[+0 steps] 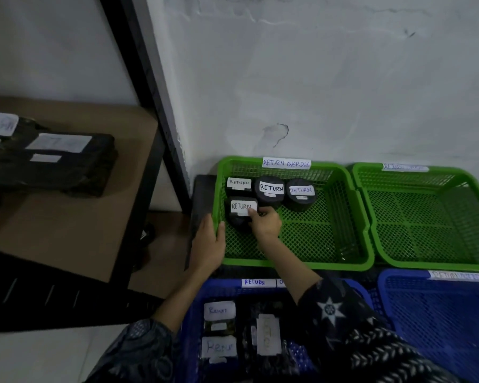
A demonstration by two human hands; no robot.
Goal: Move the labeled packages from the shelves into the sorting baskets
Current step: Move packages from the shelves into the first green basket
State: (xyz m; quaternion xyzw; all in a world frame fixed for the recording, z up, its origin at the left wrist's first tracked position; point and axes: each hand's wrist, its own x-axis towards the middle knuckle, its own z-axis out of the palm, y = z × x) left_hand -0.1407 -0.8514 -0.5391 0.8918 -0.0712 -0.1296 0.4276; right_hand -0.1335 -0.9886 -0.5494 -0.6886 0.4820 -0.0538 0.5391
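A green basket (340, 217) tagged "RETURN OVERDUE" holds several black packages with white "RETURN" labels. My right hand (264, 223) grips the front-left package (239, 219) inside it, fingers curled at the package's right side. My left hand (208, 240) rests on the basket's left rim, thumb hooked over the edge. Three other packages (270, 190) stand in a row behind. On the shelf (75, 217) at the left lie flat black labeled packages (56, 161).
A second green basket (432, 217) sits to the right, with nothing visible inside. In front, a blue basket (194, 305) tagged "RETURN" holds several labeled packages, and another blue basket (440, 322) lies at the right. The shelf's black post (150, 87) rises beside the white wall.
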